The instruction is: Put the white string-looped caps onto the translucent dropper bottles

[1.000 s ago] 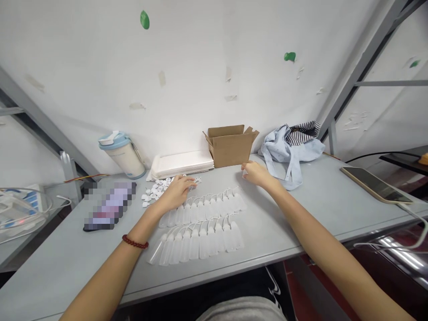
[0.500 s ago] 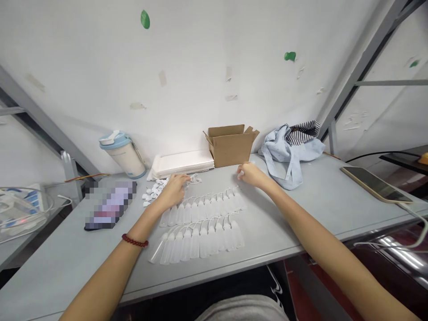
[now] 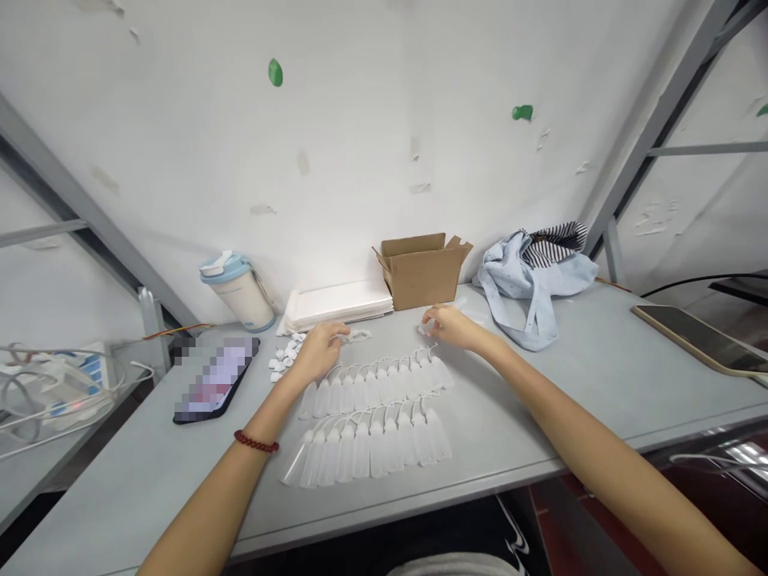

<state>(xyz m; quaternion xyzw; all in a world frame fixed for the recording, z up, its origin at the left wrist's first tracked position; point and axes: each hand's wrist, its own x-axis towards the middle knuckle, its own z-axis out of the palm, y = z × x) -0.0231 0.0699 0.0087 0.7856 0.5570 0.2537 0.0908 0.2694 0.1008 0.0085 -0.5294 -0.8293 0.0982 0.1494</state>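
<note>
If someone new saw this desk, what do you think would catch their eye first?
Probably the two neat rows of translucent plastic tags with white cord loops, fanned across the middle of the grey table. Behind them, an open cardboard box stands near the wall, with a pale blue cloth bag to its right.

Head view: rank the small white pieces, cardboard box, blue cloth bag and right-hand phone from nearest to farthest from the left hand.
1. Small white pieces: immediately left of the left hand.
2. Cardboard box: to its right, against the wall.
3. Blue cloth bag: farther right, past the box.
4. Right-hand phone: far right of the table.
</note>
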